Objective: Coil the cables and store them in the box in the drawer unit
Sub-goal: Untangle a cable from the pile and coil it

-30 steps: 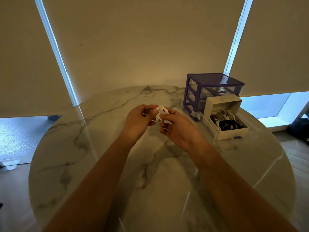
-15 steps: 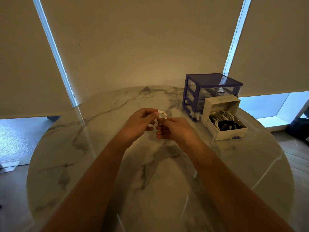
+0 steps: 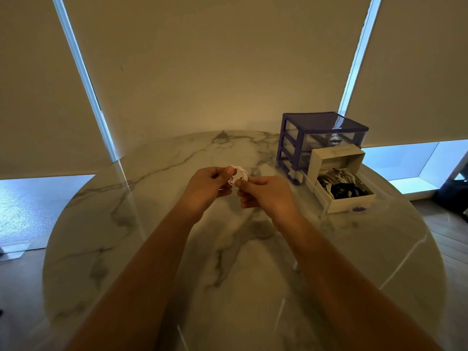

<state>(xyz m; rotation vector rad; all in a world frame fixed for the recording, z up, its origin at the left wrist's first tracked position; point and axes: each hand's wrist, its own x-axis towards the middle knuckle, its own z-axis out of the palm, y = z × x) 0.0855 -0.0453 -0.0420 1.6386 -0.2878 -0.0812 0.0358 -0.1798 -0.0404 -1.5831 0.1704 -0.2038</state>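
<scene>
Cable (image 3: 238, 174), white and thin, sits wound into a small ring held between the two hands above the marble table (image 3: 152, 249), well to the left of the drawer unit (image 3: 319, 138). The left hand (image 3: 207, 186) pinches the ring's left side between thumb and curled fingers; the right hand (image 3: 266, 193) pinches the lower right edge, its fingers folded in around that side. Both hands are closed on the cable, and neither rests on the tabletop.

The ring looks light and soft, a bundle of loose turns rather than anything rigid. My judgement is that it will spring open if the pinch eases, so the hold should cross all the turns at once, on the rim of the ring, not on a single strand. Whether the loose end is already tucked through I cannot tell; the fingers hide it.

In front of the drawer unit, on its near right side, the lowest drawer is pulled out and carries a white box (image 3: 354, 202) with its lid flap standing up at the back. Coiled cables (image 3: 342, 184), white and black, already lie inside it, filling much of it. The drawer unit itself is purple-framed with clear drawers and stands at the far right edge of the table, against the pale window blinds (image 3: 202, 59). The coiling appears nearly finished; carrying the ring right to the box is likely next.
</scene>
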